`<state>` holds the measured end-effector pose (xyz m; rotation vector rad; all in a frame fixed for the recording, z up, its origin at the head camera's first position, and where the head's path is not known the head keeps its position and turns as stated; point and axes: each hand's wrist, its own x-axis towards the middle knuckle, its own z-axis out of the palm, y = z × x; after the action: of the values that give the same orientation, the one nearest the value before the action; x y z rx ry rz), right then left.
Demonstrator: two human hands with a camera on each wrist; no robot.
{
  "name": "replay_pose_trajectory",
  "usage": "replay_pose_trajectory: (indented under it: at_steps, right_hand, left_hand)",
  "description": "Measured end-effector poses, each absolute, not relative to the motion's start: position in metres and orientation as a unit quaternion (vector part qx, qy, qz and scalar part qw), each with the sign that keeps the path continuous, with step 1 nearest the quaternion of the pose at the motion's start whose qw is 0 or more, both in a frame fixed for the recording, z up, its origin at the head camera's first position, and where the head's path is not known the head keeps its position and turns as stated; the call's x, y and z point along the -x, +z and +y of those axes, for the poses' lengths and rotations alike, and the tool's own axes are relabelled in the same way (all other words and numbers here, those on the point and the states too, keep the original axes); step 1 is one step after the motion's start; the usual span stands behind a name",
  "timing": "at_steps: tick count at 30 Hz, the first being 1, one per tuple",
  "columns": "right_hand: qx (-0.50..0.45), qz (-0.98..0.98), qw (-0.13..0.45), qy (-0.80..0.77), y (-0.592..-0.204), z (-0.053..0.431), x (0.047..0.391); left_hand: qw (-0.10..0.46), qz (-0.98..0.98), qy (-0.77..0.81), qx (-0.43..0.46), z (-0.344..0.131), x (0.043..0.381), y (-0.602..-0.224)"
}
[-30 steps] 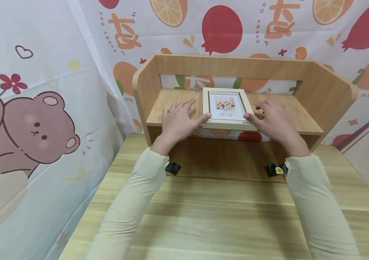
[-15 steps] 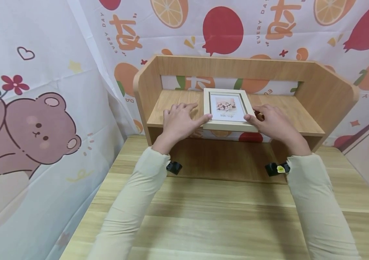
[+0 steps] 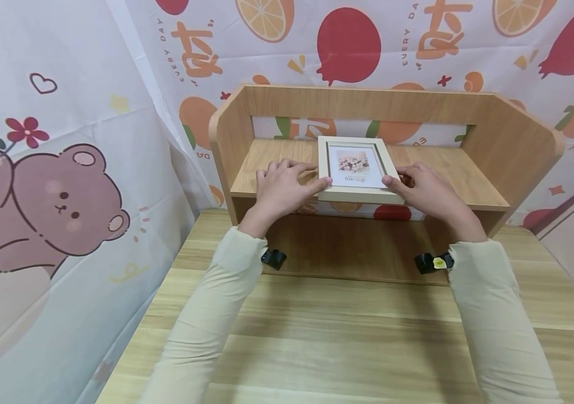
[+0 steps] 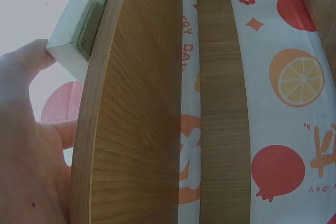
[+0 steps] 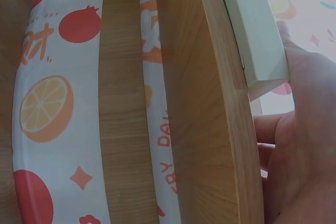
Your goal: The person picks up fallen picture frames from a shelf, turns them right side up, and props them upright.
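A cream picture frame [image 3: 360, 194] with a floral print lies face up on the upper board of a wooden desk shelf [image 3: 281, 147], its near edge jutting past the board. My left hand [image 3: 283, 191] holds its left side, thumb on the near corner and bent index finger against the side edge. At the right side my right hand [image 3: 430, 193] grips it likewise, thumb on the near right corner. Each wrist view shows the thumb against a frame corner, with the other fingers partly hidden behind the shelf board [image 4: 126, 103].
The shelf's side panels [image 3: 519, 151] rise left and right of the hands. Its lower board [image 3: 347, 247] stands on a light wooden table [image 3: 347, 336]. A fruit-print cloth [image 3: 276, 62] hangs behind, and a bear-print cloth [image 3: 64, 202] hangs at the left.
My left fingers have moved in from the shelf board to the frame's left edge. The right fingers have drawn in against its right side. The frame lies nearly where it was.
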<state>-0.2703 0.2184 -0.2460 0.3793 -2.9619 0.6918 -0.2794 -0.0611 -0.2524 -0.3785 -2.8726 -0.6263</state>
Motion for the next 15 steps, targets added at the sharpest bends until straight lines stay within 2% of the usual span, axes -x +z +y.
replay_pose_trajectory:
  at_steps: [15]
  right_hand:
    - [-0.108,-0.963,0.053,0.241,-0.2538,0.2209,0.269]
  left_hand:
    - [0.075,-0.965,-0.215,0.129,-0.06,0.2794,-0.2514]
